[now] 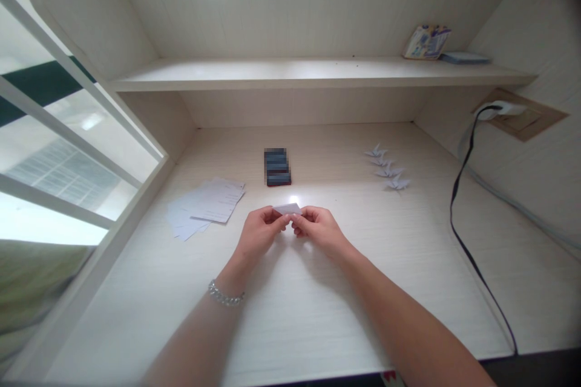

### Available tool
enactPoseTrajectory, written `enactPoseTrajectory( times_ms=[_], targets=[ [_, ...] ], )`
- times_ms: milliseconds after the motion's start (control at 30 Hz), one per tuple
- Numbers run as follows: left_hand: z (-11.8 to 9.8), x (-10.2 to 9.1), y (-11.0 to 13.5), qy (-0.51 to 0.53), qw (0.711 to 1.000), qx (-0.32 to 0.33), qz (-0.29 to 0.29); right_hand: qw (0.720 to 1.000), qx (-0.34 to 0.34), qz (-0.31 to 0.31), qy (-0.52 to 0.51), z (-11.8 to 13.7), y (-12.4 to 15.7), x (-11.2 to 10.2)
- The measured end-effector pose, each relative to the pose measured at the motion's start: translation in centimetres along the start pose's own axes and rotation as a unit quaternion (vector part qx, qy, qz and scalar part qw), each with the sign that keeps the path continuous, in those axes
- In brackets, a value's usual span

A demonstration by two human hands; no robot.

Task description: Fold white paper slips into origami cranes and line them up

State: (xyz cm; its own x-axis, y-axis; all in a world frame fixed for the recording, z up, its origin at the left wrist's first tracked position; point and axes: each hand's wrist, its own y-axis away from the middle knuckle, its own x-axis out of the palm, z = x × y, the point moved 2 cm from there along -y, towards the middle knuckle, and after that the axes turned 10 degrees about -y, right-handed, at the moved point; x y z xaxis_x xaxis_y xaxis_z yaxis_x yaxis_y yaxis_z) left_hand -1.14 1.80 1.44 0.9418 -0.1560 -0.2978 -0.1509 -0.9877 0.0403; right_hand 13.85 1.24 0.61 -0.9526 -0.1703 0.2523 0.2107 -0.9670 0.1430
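Desk (408, 242): one folded paper (287, 208), four cranes (389, 171).

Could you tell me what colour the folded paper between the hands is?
The paper is white; head view.

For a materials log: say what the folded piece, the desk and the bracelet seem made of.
The folded piece looks like thin white matte paper, sharply creased. The desk seems pale wood-look laminate: faint grain lines, slight sheen. The bracelet is probably metal: silvery, glinting links.
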Motion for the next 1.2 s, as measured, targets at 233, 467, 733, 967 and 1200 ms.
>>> enactPoseTrajectory(
  times_ms=[233, 467, 733, 967, 1200],
  targets=[
    [0.12, -0.53, -0.12, 0.035, 0.998, 0.001, -0.057, 1.000, 0.010, 0.011, 0.010, -0.07, 0.13, 0.22],
    [0.18, -0.26, -0.10, 0.091, 0.995, -0.026, -0.028, 0.998, 0.001, 0.034, 0.049, 0.59, 0.42, 0.21],
    [0.04, -0.33, -0.05, 0.085, 0.995, -0.016, -0.044, 0.997, 0.018, 0.058, 0.047, 0.62, 0.55, 0.18],
    [-0.32, -0.44, 0.08, 0.045, 0.998, 0.026, -0.044, 0.999, -0.001, 0.034, 0.018, 0.55, 0.28, -0.06],
    [-0.34, -0.16, 0.04, 0.052, 0.999, 0.010, -0.012, 0.999, -0.047, -0.014, 0.009, 0.48, 0.11, -0.58]
  ],
)
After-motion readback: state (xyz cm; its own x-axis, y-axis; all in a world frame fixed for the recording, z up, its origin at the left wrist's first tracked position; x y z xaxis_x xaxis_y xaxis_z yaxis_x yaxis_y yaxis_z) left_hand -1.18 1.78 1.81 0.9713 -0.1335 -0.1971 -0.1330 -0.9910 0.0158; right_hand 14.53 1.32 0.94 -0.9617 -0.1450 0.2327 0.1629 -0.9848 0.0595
